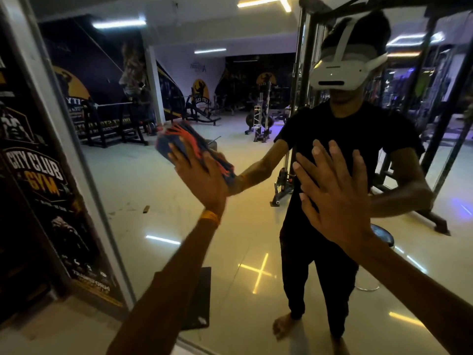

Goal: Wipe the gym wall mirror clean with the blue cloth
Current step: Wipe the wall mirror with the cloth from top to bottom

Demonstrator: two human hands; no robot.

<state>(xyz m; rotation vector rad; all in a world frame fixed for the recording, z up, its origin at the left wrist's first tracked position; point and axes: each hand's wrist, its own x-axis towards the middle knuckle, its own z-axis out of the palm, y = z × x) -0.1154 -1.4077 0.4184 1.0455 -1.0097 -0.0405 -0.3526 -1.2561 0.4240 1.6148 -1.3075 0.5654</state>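
The gym wall mirror (158, 206) fills most of the view and reflects a person in black and the gym hall. My left hand (202, 180) presses the blue cloth (176, 139), which has red-orange fringes, flat against the glass at mid-height, left of centre; the cloth looks motion-blurred. My right hand (337, 193) lies flat on the mirror to the right, fingers spread and straight, holding nothing.
The mirror's pale frame (74, 160) runs diagonally on the left, next to a dark "City Club Gym" banner (38, 180). A dark mat (199, 298) lies at the mirror's foot. Tiled floor (51, 329) shows at the lower left.
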